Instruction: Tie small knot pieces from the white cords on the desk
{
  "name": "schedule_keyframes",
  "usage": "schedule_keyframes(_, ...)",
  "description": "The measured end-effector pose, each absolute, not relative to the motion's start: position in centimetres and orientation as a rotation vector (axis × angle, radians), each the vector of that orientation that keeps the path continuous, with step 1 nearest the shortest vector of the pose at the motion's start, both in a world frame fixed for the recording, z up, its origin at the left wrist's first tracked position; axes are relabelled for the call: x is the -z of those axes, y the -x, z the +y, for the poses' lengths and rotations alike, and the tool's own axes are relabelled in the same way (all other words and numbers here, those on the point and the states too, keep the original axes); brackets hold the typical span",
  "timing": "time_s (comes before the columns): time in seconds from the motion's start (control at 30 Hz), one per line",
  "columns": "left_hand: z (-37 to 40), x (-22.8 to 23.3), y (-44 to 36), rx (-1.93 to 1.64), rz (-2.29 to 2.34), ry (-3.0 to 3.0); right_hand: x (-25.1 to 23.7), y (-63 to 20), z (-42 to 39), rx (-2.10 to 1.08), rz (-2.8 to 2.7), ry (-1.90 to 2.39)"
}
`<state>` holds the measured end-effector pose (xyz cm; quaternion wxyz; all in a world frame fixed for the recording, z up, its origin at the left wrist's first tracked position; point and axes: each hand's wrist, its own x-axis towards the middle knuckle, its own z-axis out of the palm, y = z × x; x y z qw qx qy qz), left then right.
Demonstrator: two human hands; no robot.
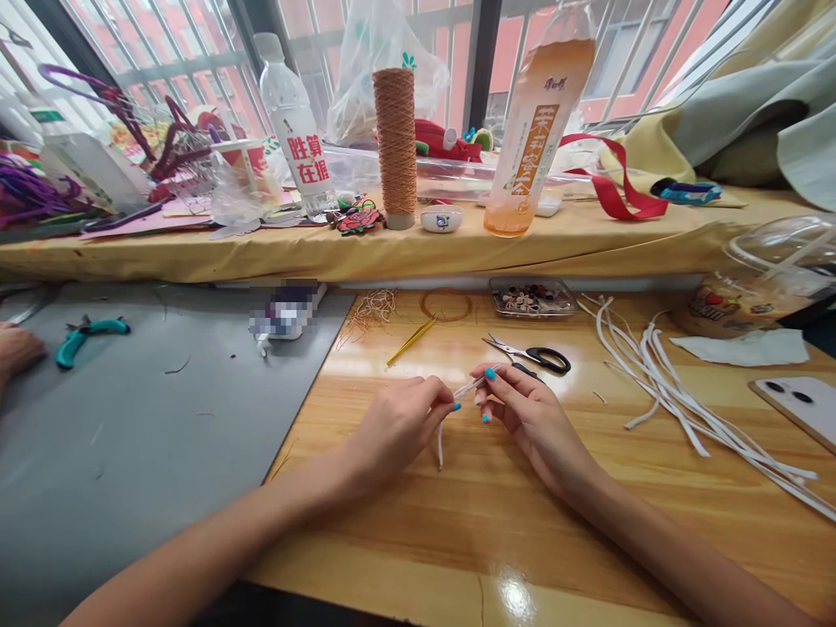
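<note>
Centrally, a thin white strip [462, 391] pinched between both hands just above the wooden desk [457, 522], its loose end [440, 446] hanging down towards the wood: left hand [398, 427] grasping one end with fingertips closed, right hand [529, 409] grasping the other between thumb and forefinger. Just beyond, black-handled scissors [532, 353] and yellow tweezers [410, 342] lying flat, then a coil of copper wire [445, 305] and a clear tray of beads [532, 297]; off right, a loose heap of white strips [679, 401] and a phone [800, 407]. Further left, teal pliers [88, 335] on a grey mat [150, 435]; behind, a spool of orange thread [395, 144] upright on the yellow-covered sill [392, 248].
</note>
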<state>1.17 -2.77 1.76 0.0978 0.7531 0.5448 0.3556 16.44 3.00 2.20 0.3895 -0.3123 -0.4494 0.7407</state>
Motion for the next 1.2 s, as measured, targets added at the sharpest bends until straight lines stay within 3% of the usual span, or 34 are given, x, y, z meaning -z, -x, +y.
schedule_keyframes(0.3, -2.3, -2.7, -1.3, -1.052, 1.422, -1.737, -1.8, -16.3, 3.1, -1.906, -1.054, 0.785)
schedule_keyframes(0.53, -2.5, -2.7, -1.8, -1.019, 1.381, -1.697, -1.4, -16.3, 2.6, -1.866, -1.423, 0.792)
schedule_keyframes(0.9, -2.9, -2.1, -2.0, -1.112, 1.389, -1.879, -1.9, -16.1, 1.5, -1.588, -1.656, 0.951)
schedule_keyframes(1.2, -3.3, -2.5, -2.1, -1.061, 1.509, -2.077, -1.6, -16.2, 1.7, -1.638, -1.458, 0.902)
